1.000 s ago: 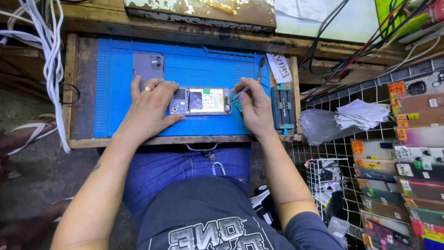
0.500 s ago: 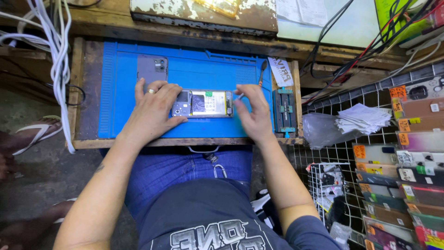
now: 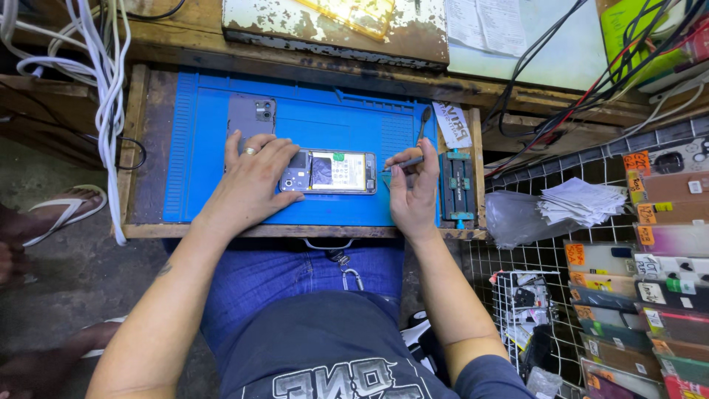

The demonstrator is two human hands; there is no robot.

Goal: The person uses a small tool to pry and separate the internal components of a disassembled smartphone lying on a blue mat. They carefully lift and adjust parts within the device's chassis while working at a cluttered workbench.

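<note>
we saw the opened phone (image 3: 329, 172) lying near the middle of the blue mat (image 3: 199, 155), its long axis running left to right between our hands. our left hand (image 3: 255, 181) lay flat with fingers spread on the phone's left end, pinning it down. our right hand (image 3: 413, 188) pinched a thin tool (image 3: 402, 163) whose tip touched the phone's right end; the back cover (image 3: 251, 118) lay toward the mat's far left corner.

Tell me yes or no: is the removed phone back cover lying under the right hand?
No, the grey back cover lies on the blue mat above the left hand, away from the right hand.
</note>
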